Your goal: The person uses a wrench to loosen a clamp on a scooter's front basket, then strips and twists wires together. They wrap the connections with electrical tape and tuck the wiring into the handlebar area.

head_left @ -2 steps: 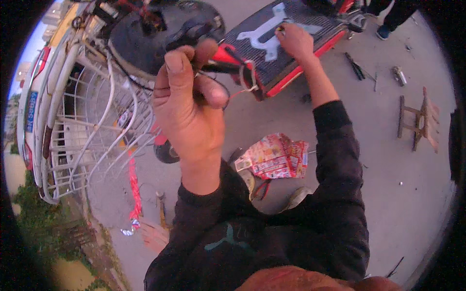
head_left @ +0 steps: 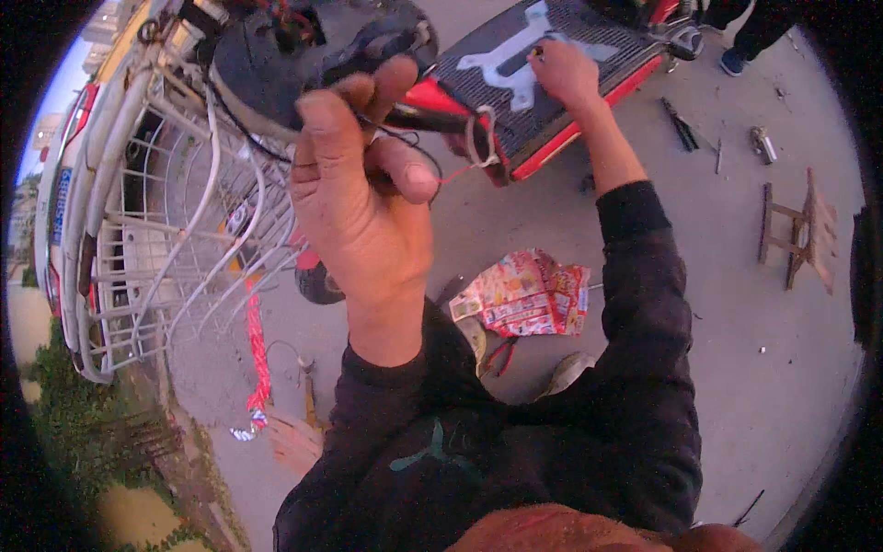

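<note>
My left hand is raised in front of a black rounded seat-like part, thumb and fingers curled close together. A thin black wire comes from between these fingers and runs toward a red wire by a pale loop of cord. Farther right, my right hand bends over a grey metal bracket lying on the ribbed black deck of a red-edged scooter. Its fingers close around a small dark piece, mostly hidden.
A white wire basket stands at the left. On the ground are a crumpled red printed sheet, red-handled pliers, black-handled pliers, a metal cylinder and a small wooden stool. Another person's legs stand at the upper right.
My left fingers have spread slightly and the index finger has risen. My right hand stays over the bracket. The whole view has shifted a little.
</note>
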